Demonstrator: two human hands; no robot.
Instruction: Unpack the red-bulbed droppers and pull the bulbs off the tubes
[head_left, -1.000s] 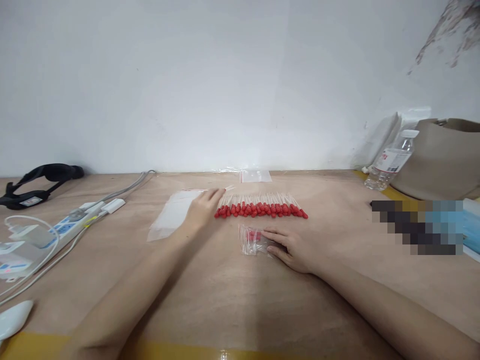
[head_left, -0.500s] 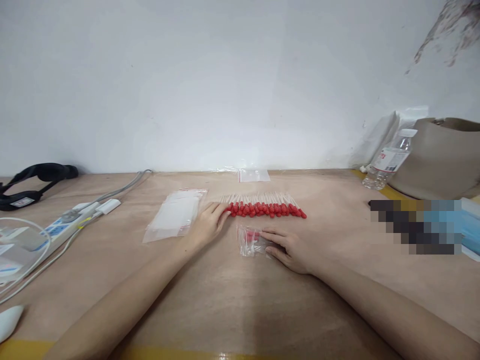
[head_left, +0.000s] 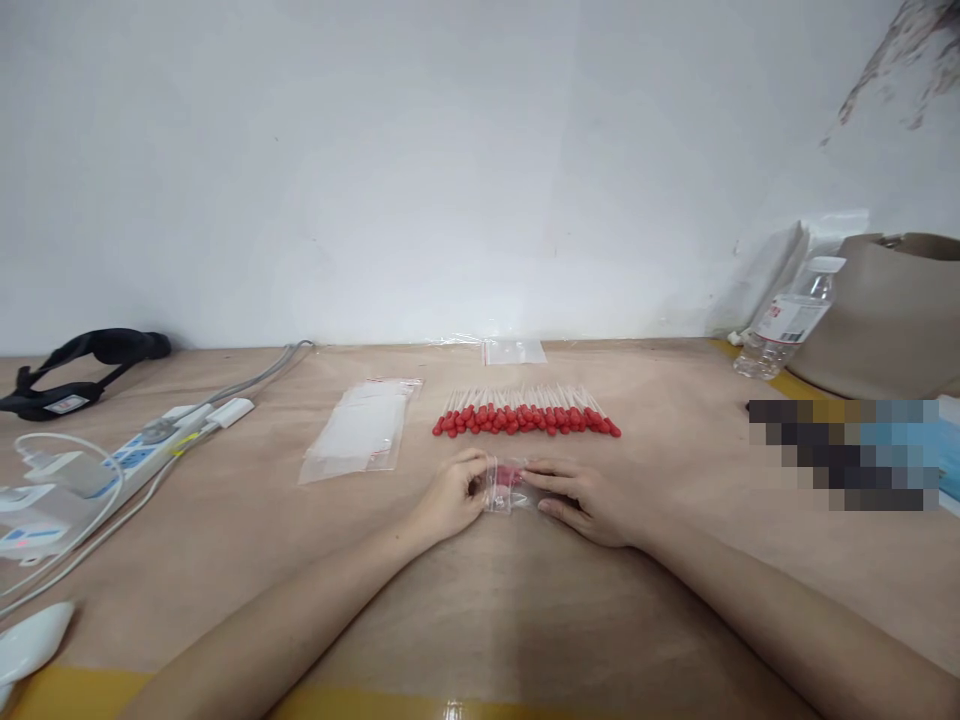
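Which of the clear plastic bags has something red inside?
The nearest bag, between the left hand and right hand; the stacked bags and wall-side bag show no red contents.

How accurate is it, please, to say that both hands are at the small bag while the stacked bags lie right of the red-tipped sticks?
The side is wrong: the head view shows the stacked bags left of the red-tipped sticks; left hand and right hand are at the small bag.
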